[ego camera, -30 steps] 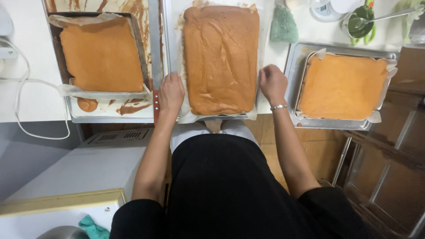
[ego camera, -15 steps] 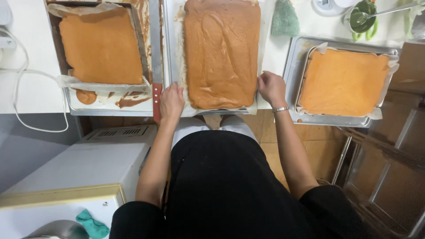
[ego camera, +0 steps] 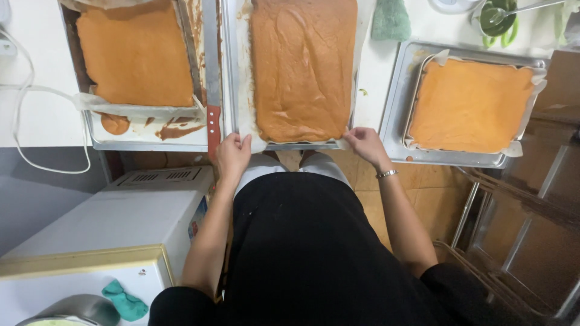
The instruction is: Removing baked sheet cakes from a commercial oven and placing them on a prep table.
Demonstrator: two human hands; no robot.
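Observation:
A flat orange-brown sheet cake (ego camera: 302,66) lies on white baking paper (ego camera: 244,90) in the middle metal tray (ego camera: 228,36) on the white counter. My left hand (ego camera: 232,154) pinches the paper's near left corner at the tray's front edge. My right hand (ego camera: 365,145), with a thin bracelet on the wrist, pinches the paper's near right corner. Both hands sit just off the counter's front edge, above my black apron.
A second sheet cake (ego camera: 136,54) sits in the left tray, a third cake (ego camera: 471,105) in the right tray. A long red-handled knife (ego camera: 212,90) lies between the left and middle trays. A green cloth (ego camera: 391,19), a white cable (ego camera: 36,139) and white appliances (ego camera: 151,208) lie around.
My hands have slid back toward me along the tray's front edge and now grip the paper's near corners. The view has shifted closer to the counter.

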